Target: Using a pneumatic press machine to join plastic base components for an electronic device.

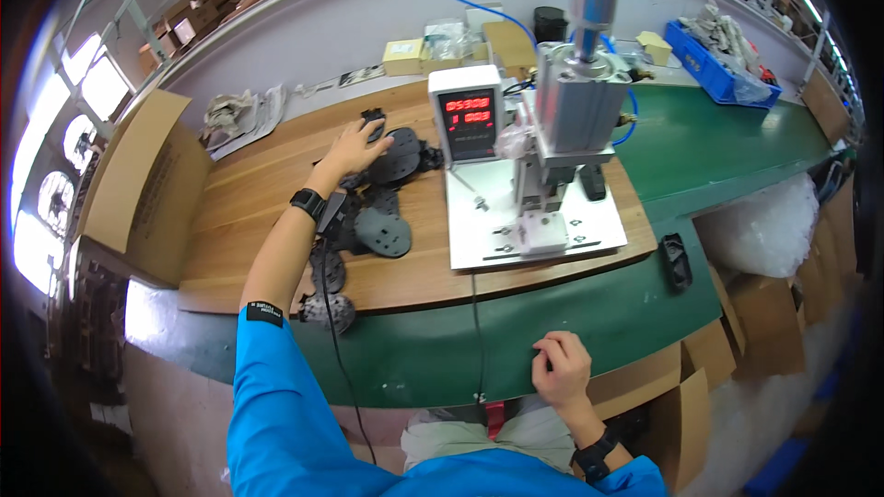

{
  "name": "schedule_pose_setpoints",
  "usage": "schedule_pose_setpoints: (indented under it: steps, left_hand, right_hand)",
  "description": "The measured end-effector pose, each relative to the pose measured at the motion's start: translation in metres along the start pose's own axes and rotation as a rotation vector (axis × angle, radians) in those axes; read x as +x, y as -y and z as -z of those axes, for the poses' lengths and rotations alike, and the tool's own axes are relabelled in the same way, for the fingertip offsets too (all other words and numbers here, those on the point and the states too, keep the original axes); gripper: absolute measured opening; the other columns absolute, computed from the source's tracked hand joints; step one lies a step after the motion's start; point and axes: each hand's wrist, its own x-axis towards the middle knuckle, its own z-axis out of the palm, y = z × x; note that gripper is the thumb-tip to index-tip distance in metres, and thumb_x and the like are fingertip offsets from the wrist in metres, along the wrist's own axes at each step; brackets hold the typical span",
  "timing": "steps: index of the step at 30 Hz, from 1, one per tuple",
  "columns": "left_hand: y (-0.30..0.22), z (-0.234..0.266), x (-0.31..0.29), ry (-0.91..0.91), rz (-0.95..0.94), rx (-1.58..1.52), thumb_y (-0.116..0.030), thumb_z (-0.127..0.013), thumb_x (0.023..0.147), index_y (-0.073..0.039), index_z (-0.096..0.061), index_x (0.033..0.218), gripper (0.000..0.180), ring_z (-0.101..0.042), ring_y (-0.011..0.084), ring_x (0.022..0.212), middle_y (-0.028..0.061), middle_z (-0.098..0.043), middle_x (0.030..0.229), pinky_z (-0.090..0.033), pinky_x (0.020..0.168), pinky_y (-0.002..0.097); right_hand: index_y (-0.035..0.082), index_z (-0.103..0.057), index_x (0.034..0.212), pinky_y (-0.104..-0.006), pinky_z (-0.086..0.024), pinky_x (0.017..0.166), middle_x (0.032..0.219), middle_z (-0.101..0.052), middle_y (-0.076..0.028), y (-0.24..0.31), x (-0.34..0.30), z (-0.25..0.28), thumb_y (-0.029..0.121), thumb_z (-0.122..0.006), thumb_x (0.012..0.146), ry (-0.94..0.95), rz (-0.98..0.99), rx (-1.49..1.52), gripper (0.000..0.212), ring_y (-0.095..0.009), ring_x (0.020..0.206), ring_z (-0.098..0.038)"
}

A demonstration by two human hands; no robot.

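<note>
My left hand [352, 149] is stretched out over a pile of black plastic parts, its fingers apart beside a small black piece [372, 118]. A rounded black plate [398, 156] lies right next to its fingertips. Closer to me, another rounded plate with small holes [382, 232] rests in the same pile. My right hand [562, 368] hovers near the front edge of the green table [414, 373], fingers curled in with nothing visible in them. In front of me stands a metal press [580, 97] on a white base plate [474, 244], apart from both hands.
A counter box with red digits [468, 115] is fixed beside the press. An open cardboard box [138, 193] stands at left. One black elongated part [675, 262] lies on the green surface at right. A blue crate [714, 64] sits farther back. A cable [333, 331] hangs over the front edge.
</note>
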Motion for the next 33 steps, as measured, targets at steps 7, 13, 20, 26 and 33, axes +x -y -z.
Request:
schedule_pose_setpoints:
  steps: [7, 13, 20, 26, 33]
  left_hand:
    - [-0.015, -0.046, 0.055, 0.191, 0.239, -0.006, -0.082, -0.048, 0.096, -0.025, -0.053, 0.158, 0.085, -0.022, 0.0508, 0.159, 0.0298, -0.030, 0.170, -0.024, 0.127, 0.0604]
    - [-0.025, -0.031, 0.035, 0.175, 0.053, -0.135, -0.063, -0.057, 0.102, -0.008, -0.066, 0.143, 0.069, -0.048, 0.0434, 0.146, 0.0307, -0.053, 0.153, -0.041, 0.120, 0.0444]
    - [-0.033, -0.008, -0.023, 0.127, -0.016, -0.248, -0.049, -0.073, 0.098, 0.003, -0.069, 0.123, 0.057, -0.071, 0.0376, 0.106, 0.0256, -0.074, 0.113, -0.055, 0.094, 0.0446]
    - [-0.039, 0.040, -0.047, -0.128, -0.025, -0.356, -0.028, -0.080, 0.097, 0.003, -0.060, 0.112, 0.040, -0.069, 0.0280, 0.090, 0.0201, -0.072, 0.096, -0.055, 0.082, 0.0402]
    - [-0.066, 0.091, -0.087, -0.372, -0.088, -0.491, -0.015, -0.074, 0.100, 0.000, -0.059, 0.116, 0.027, -0.071, 0.0233, 0.095, 0.0183, -0.074, 0.101, -0.055, 0.087, 0.0355]
  right_hand:
    - [0.005, -0.071, 0.085, -0.0403, -0.056, 0.067, 0.091, -0.068, -0.011, 0.003, -0.001, -0.003, -0.004, -0.068, 0.073, -0.030, -0.020, -0.004, 0.015, -0.031, 0.077, -0.068]
    - [0.005, -0.070, 0.085, -0.0393, -0.055, 0.065, 0.090, -0.067, -0.010, 0.001, 0.000, 0.001, -0.004, -0.069, 0.073, -0.024, 0.004, -0.018, 0.015, -0.030, 0.075, -0.067]
    - [0.006, -0.068, 0.087, -0.0405, -0.055, 0.068, 0.092, -0.066, -0.008, -0.002, 0.000, -0.002, -0.002, -0.070, 0.075, -0.025, 0.021, -0.011, 0.014, -0.030, 0.078, -0.066]
    - [0.006, -0.067, 0.087, -0.0408, -0.055, 0.070, 0.092, -0.065, -0.008, 0.000, -0.004, -0.004, -0.001, -0.069, 0.077, -0.051, 0.015, -0.006, 0.012, -0.030, 0.080, -0.066]
    - [0.005, -0.068, 0.090, -0.0426, -0.056, 0.071, 0.094, -0.066, -0.009, 0.000, -0.008, -0.004, -0.001, -0.069, 0.080, -0.063, 0.006, 0.020, 0.011, -0.032, 0.083, -0.067]
